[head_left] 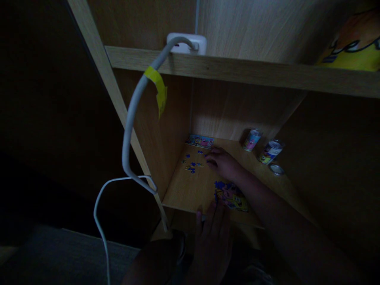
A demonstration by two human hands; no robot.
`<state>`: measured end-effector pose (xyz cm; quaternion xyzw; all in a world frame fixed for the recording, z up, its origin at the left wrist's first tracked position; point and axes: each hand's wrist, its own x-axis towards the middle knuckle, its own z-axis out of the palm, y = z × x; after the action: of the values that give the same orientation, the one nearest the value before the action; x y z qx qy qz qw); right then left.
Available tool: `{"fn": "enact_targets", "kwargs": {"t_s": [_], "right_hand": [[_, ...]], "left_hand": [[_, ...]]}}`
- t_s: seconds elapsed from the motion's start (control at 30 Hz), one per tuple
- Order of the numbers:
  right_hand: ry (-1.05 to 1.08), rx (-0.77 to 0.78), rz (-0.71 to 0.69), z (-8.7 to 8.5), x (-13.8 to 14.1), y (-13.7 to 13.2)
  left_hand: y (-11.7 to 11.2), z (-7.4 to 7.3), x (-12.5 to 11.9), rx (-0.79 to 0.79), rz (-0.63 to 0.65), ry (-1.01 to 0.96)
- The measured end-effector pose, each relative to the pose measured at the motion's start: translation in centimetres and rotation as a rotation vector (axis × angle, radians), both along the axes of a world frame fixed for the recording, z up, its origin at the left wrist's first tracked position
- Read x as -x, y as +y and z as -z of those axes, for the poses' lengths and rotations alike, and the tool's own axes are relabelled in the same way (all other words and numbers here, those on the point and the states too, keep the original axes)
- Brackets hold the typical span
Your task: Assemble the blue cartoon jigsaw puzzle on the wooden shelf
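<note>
Head view, right hand: the right hand (222,162) reaches across the low wooden shelf board (190,194) toward its back edge, palm down, fingers curled loosely over the scattered small blue puzzle pieces (192,164); whether a piece is pinched between the fingertips cannot be told in the dim light.
Head view, left hand: the left hand (213,233) rests at the front edge of the board, fingers stretched flat and close together, their tips just beside the partly assembled cartoon jigsaw patch (231,196); it grips nothing.
Loose pieces: they lie on the left half of the board, between the right hand and the left side wall.
Assembled patch: blue, pink and yellow, lying near the front edge, right of the board's middle, under the right forearm.
Back edge: a flat colourful cartoon picture strip (200,140) lies against the rear wall.
Back right corner: two small printed cylindrical cans (252,139) (270,152) stand tilted, with a round silver lid (276,169) just in front of them.
Upper shelf: a white wall socket (187,42) sits above it, and a thick grey cable with a yellow tape tag (133,114) loops down past the left edge.
</note>
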<state>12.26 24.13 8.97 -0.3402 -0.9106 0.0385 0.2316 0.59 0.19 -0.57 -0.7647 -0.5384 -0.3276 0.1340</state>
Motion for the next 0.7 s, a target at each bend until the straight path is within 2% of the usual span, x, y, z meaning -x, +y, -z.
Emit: {"fn": "enact_targets", "kwargs": {"t_s": [0.13,0.37,0.47,0.57,0.7], "right_hand": [[-0.015,0.0,0.041,0.1,-0.5,0.2],[0.103,0.128,-0.051,0.3,-1.3,0.0],[0.168,0.3,-0.035,0.3,-1.0,-0.3],[0.367,0.532,0.003,0.2,-0.5,-0.6],[0.616,0.769,-0.083,-0.3,-0.1,-0.9]], "left_hand": [[0.0,0.3,-0.1,-0.001,-0.013,0.006],[-0.2,0.3,-0.1,0.024,-0.006,-0.014],[-0.2,0.0,-0.1,0.031,0.011,-0.042],[-0.2,-0.4,0.0,0.036,0.022,-0.071],[-0.2,-0.6,0.1,0.053,0.021,-0.056]]}}
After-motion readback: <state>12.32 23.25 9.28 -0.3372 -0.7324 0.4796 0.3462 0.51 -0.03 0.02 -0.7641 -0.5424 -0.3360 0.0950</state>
